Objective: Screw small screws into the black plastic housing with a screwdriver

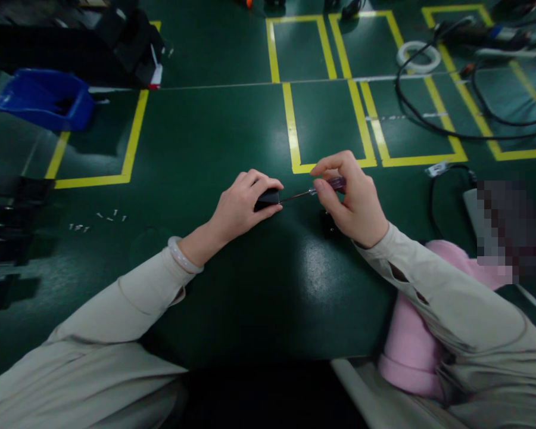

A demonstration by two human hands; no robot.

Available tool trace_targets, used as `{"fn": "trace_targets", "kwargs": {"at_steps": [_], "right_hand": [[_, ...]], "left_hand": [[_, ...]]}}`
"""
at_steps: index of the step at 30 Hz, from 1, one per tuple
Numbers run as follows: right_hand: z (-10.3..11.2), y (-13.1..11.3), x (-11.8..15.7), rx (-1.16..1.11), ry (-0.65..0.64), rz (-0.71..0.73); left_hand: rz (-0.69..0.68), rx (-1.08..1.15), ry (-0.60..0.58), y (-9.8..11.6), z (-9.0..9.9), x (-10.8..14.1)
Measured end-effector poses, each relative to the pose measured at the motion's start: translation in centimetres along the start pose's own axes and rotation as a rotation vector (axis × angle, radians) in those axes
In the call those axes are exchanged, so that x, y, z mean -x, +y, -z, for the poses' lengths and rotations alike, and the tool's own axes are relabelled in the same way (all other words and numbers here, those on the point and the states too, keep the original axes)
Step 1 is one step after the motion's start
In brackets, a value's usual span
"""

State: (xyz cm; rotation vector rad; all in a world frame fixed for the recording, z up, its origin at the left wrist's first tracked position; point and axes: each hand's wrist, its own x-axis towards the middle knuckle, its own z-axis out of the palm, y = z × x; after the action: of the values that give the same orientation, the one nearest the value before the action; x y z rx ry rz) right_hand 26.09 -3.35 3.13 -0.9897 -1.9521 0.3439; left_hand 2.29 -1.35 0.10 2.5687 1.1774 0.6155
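Note:
My left hand (250, 202) is closed around a small black block-shaped part (268, 199), holding it against the green table (232, 298). In my right hand (352, 199) is a screwdriver (337, 183) with a purplish, see-through handle, pinched between thumb and fingers. Its thin shaft points left, and the tip meets the right end of the black part. Whether a screw sits at the tip is too small to tell. Under my right hand lies another small black piece (327, 224), partly covered by the hand.
Several small screws (111, 217) lie loose to the left. Farther left are black parts (9, 226) and a blue bin (47, 98). Yellow tape (297, 128) marks the table. A white tape roll (418, 56), black cables (411, 107) and a pink cloth item (413, 339) are on the right.

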Motion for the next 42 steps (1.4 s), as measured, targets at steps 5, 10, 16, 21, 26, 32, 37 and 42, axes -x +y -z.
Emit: {"fn": "trace_targets", "kwargs": {"at_steps": [5, 10, 16, 21, 26, 32, 37, 42], "right_hand": [[0.03, -0.06, 0.04, -0.019, -0.015, -0.030], [0.05, -0.11, -0.03, -0.025, -0.011, -0.019], [0.13, -0.15, -0.07, -0.025, -0.007, -0.013], [0.04, -0.16, -0.07, -0.022, -0.013, -0.006], [0.06, -0.09, -0.02, -0.010, -0.014, 0.018], [0.10, -0.18, 0.05, -0.005, -0.033, -0.018], [0.01, -0.16, 0.08, -0.003, -0.014, -0.007], [0.08, -0.23, 0.05, -0.022, -0.046, -0.024]], "left_hand": [[0.001, 0.000, -0.009, -0.04, 0.04, -0.02], [0.004, 0.002, -0.012, -0.05, 0.03, -0.02], [0.001, -0.004, -0.006, 0.01, 0.09, -0.03], [0.002, 0.001, -0.008, -0.03, 0.05, -0.02], [0.002, 0.002, -0.010, -0.09, -0.04, 0.01], [0.003, 0.002, -0.009, -0.07, 0.05, 0.00], [0.006, 0.005, -0.015, -0.04, 0.07, -0.02], [0.005, 0.004, -0.012, -0.09, 0.02, -0.03]]}}
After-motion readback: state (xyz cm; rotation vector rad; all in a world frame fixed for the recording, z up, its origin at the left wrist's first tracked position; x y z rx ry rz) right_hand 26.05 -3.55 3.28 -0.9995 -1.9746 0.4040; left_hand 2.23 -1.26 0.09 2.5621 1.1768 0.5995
